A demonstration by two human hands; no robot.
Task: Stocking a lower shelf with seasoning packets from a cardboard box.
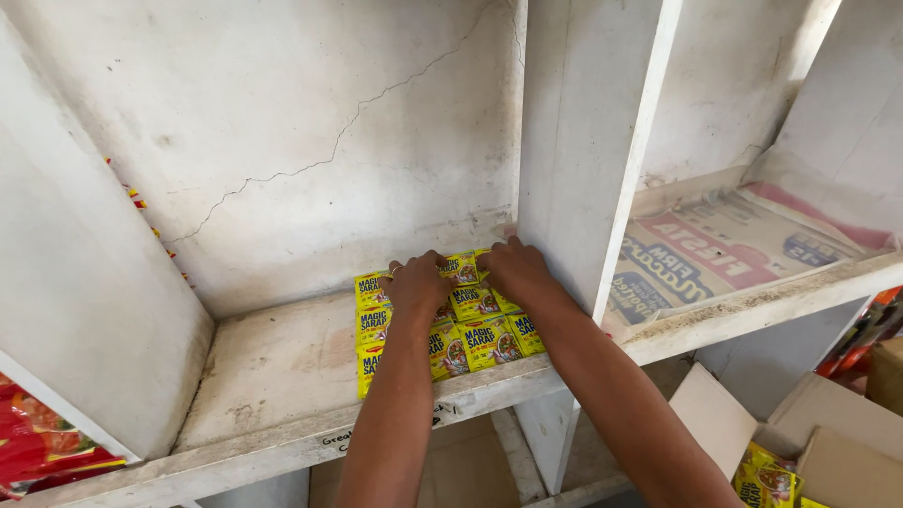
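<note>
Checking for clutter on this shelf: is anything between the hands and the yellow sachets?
Nothing visible: the left hand and right hand already rest on the yellow sachets, which lie flat on the white shelf.

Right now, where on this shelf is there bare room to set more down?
Free: the shelf board left of the yellow sachets, up to the left wall. Crowded: the right end by the divider, where the left hand and right hand press on sachets.
</note>
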